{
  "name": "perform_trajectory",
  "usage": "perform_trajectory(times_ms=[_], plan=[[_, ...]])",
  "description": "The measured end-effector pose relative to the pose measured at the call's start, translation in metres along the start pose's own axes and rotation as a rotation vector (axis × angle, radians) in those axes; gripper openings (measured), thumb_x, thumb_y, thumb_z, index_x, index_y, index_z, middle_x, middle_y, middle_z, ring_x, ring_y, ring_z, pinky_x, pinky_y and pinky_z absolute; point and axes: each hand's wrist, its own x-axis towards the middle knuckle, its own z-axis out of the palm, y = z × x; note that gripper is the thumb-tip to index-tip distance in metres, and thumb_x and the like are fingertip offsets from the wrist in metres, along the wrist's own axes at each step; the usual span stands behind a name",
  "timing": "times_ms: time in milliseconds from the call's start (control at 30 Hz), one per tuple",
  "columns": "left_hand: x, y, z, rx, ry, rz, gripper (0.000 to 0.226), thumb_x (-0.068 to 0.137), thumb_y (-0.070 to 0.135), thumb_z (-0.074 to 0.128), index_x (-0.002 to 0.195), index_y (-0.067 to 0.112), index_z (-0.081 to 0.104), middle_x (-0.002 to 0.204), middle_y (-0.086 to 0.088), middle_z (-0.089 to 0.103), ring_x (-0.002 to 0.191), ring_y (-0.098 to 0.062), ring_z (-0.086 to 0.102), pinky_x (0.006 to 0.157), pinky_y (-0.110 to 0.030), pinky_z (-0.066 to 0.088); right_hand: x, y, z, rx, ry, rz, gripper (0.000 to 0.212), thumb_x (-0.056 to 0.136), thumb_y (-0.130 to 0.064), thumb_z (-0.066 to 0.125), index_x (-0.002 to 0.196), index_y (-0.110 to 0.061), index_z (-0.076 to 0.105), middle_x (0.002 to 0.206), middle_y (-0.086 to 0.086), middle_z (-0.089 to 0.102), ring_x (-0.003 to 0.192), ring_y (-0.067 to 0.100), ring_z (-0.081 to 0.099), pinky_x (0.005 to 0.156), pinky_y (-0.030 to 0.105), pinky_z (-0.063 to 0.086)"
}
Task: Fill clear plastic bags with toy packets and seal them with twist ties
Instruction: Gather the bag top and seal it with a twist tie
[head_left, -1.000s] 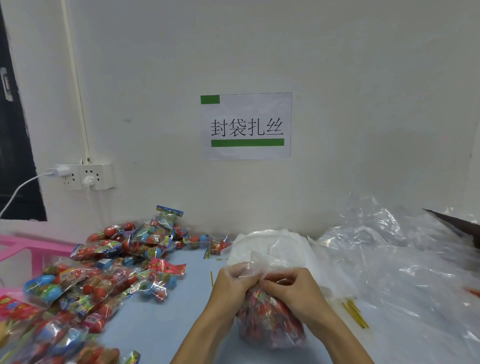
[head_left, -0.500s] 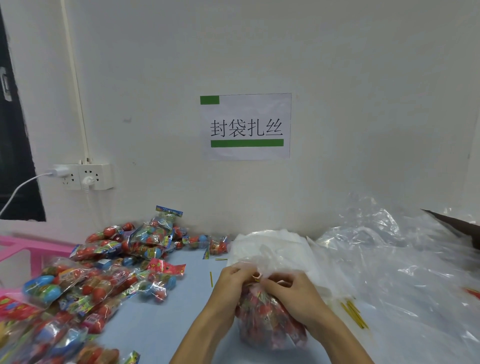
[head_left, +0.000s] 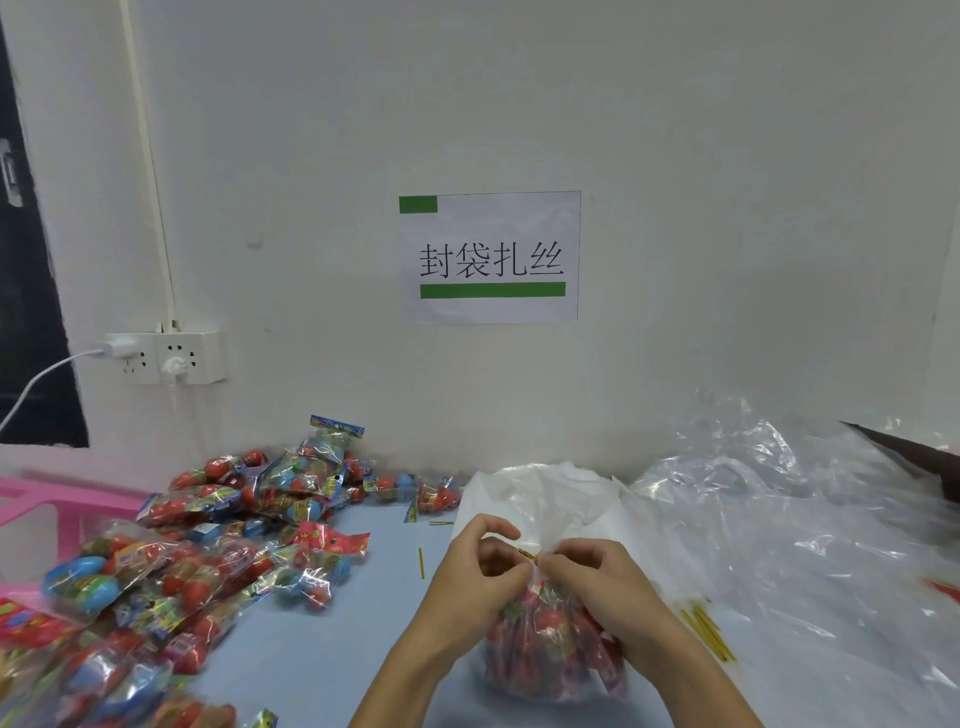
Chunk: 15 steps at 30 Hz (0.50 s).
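Both hands (head_left: 535, 564) pinching gold twist tie (head_left: 528, 553) at packet-filled clear bag's (head_left: 550, 654) neck.

At the lower middle of the frame, the left hand (head_left: 480, 569) and right hand (head_left: 597, 582) pinch a gold twist tie (head_left: 527, 552) at the gathered neck of a filled bag (head_left: 545, 654). Toy packets (head_left: 218, 551) are heaped at lower left, loose ties (head_left: 709, 631) at lower right.

A paper sign (head_left: 489, 257) on the wall reads "封袋扎丝" (green bars above and below).
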Motion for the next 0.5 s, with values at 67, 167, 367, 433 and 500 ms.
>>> perform_trajectory(times_ms=[67, 167, 367, 433, 500], plan=[[-0.001, 0.002, 0.004, 0.024, 0.009, 0.014, 0.027, 0.087, 0.003, 0.066, 0.108, 0.015, 0.053, 0.077, 0.001, 0.071, 0.067, -0.009, 0.06, 0.061, -0.018, 0.047, 0.0, 0.0, -0.002, -0.043, 0.009, -0.025, 0.021, 0.09, -0.018, 0.065, 0.076, -0.005, 0.073, 0.065, 0.004, 0.057, 0.066, 0.015, 0.051, 0.066, 0.029, 0.042], [-0.003, 0.004, 0.007, 0.034, 0.043, 0.034, 0.029, 0.086, 0.002, 0.066, 0.108, 0.014, 0.052, 0.078, 0.001, 0.072, 0.066, -0.009, 0.06, 0.061, -0.019, 0.048, 0.001, 0.0, -0.001, -0.084, 0.031, -0.058, 0.021, 0.091, -0.018, 0.066, 0.075, -0.008, 0.074, 0.065, 0.005, 0.061, 0.064, 0.011, 0.054, 0.064, 0.024, 0.045], [0.002, -0.003, 0.012, 0.019, 0.146, 0.023, 0.02, 0.086, 0.005, 0.069, 0.101, 0.014, 0.06, 0.085, -0.002, 0.072, 0.072, -0.007, 0.064, 0.068, -0.02, 0.053, 0.001, 0.003, 0.007, -0.01, 0.113, -0.079, 0.016, 0.089, -0.015, 0.07, 0.076, -0.011, 0.077, 0.077, 0.01, 0.074, 0.074, 0.018, 0.069, 0.071, 0.027, 0.053], [0.003, -0.005, 0.014, 0.052, 0.171, 0.028, 0.015, 0.085, 0.019, 0.074, 0.095, 0.014, 0.064, 0.088, -0.003, 0.072, 0.079, -0.009, 0.068, 0.074, -0.025, 0.056, 0.0, 0.003, 0.009, 0.004, 0.11, -0.082, 0.016, 0.089, -0.01, 0.068, 0.077, -0.013, 0.079, 0.078, 0.008, 0.075, 0.078, 0.015, 0.071, 0.073, 0.024, 0.055], [0.003, -0.007, 0.016, 0.147, 0.176, 0.032, 0.022, 0.085, 0.037, 0.074, 0.088, 0.016, 0.069, 0.081, 0.003, 0.072, 0.077, -0.007, 0.068, 0.073, -0.024, 0.055, -0.001, 0.003, 0.011, -0.007, 0.106, -0.08, 0.016, 0.089, -0.009, 0.067, 0.08, -0.015, 0.079, 0.081, 0.003, 0.077, 0.083, 0.015, 0.073, 0.078, 0.028, 0.059]])
